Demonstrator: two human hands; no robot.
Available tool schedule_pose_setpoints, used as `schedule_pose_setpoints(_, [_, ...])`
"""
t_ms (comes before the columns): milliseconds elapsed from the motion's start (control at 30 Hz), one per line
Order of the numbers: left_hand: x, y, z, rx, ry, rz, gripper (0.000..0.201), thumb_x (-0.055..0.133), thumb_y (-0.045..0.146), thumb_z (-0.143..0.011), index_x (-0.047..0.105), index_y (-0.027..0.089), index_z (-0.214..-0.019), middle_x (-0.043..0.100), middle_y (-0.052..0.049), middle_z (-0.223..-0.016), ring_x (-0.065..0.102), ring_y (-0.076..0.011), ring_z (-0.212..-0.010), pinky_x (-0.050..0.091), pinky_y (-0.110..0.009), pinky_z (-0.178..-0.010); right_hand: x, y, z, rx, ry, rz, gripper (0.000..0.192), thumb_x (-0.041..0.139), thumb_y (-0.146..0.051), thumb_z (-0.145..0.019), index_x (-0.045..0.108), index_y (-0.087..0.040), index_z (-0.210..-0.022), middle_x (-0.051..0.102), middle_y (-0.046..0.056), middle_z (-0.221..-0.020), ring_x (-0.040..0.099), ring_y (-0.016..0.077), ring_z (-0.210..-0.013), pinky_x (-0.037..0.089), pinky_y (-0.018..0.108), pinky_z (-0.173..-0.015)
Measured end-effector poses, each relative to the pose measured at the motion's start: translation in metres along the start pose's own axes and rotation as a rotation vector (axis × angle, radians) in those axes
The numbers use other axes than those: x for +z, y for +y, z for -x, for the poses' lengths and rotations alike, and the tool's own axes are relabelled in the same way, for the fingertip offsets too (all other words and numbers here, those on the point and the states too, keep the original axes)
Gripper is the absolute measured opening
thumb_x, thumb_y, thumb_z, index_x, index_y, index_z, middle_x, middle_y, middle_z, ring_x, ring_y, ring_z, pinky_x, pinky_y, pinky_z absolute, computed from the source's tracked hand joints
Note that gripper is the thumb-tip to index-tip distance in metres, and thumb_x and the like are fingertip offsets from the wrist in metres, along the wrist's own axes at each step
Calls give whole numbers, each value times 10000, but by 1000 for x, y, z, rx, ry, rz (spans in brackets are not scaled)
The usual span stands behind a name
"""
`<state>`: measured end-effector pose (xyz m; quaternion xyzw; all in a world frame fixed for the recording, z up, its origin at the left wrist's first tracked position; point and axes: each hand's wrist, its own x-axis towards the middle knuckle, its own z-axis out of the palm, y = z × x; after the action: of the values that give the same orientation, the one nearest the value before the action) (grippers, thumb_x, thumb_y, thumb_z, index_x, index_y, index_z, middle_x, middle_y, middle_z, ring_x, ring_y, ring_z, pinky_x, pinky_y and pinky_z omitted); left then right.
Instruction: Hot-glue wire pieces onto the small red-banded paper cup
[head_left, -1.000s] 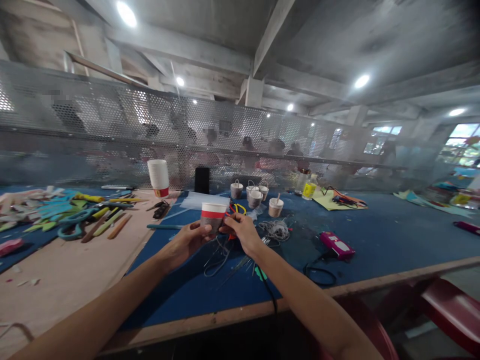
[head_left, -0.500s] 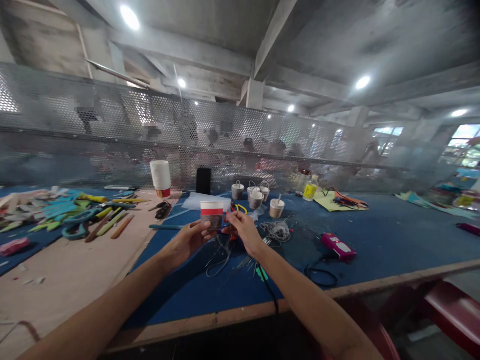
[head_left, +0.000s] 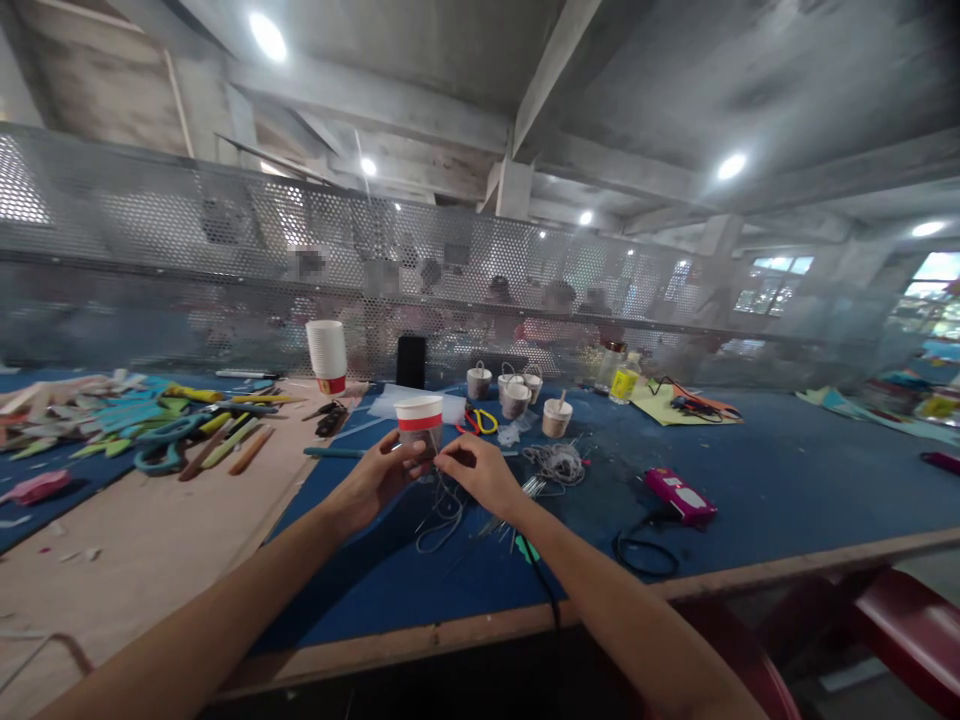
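My left hand (head_left: 373,478) is closed around a small paper cup (head_left: 418,416), white at the rim with a red band and a greyish-brown lower part. At the cup's lower right side, my right hand (head_left: 480,476) pinches what looks like the grey cord, its fingertips close to the cup wall. The loose grey cord (head_left: 444,535) hangs and loops onto the blue mat below both hands. Just behind the right hand lie pliers (head_left: 482,420) with red and yellow handles. A tangled bundle of grey cord (head_left: 556,462) rests to the right.
Several small grey buckets with handles (head_left: 514,400) stand behind, beside a cup with a stick (head_left: 556,418). Stacked paper cups (head_left: 326,352) and scissors (head_left: 161,450) are on the left. A magenta device (head_left: 681,497) and yellow-labelled bottle (head_left: 624,380) are on the right.
The cup has shifted slightly left and tilted, showing more of its rim. My right hand has moved a little left and down to the cup's lower side, exposing the pliers behind it.
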<state>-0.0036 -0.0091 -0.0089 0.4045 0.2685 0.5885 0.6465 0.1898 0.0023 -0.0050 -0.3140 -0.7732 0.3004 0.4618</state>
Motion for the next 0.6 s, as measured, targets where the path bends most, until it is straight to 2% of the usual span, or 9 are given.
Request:
schedule_pose_setpoints(167, [-2, 6, 2, -48, 16, 4, 331, 787, 130, -804, 699, 177, -1119, 772, -76, -1062, 742, -158, -880, 599, -218, -778, -3, 3, -1, -52, -32, 170, 228, 646, -413, -930, 718, -207, -863, 649, 23, -865, 608, 166, -814, 459, 276, -773])
schedule_pose_setpoints(300, [0, 12, 4, -73, 50, 46, 251, 787, 115, -801, 704, 173, -1031, 758, -47, -974, 736, -133, -797, 586, -159, -631, -9, 10, -4, -6, -50, 324, 261, 587, -412, -974, 723, -209, -881, 666, 40, -910, 616, 175, -857, 448, 281, -805])
schedule_pose_setpoints(367, [0, 14, 5, -81, 64, 74, 242, 798, 97, -783, 696, 173, -989, 744, -32, -916, 724, -118, -729, 570, -143, -562, -16, 13, -6, 70, -14, 447, 258, 552, -402, -993, 720, -211, -951, 695, 55, -978, 634, 186, -903, 443, 289, -825])
schedule_pose_setpoints(467, [0, 15, 5, -99, 68, 104, 227, 797, 87, -780, 682, 172, -956, 713, -7, -838, 680, -85, -633, 551, -131, -517, -32, 15, -8, 259, 7, 687, 226, 570, -382, -970, 707, -211, -1031, 729, 78, -1022, 668, 222, -927, 445, 306, -805])
schedule_pose_setpoints(600, [-1, 15, 4, -111, 46, 118, 219, 806, 109, -783, 676, 170, -948, 679, 9, -781, 635, -69, -581, 534, -134, -503, -48, 17, -8, 438, -168, 930, 325, 577, -477, -943, 739, -199, -899, 762, 123, -957, 705, 287, -928, 455, 334, -773])
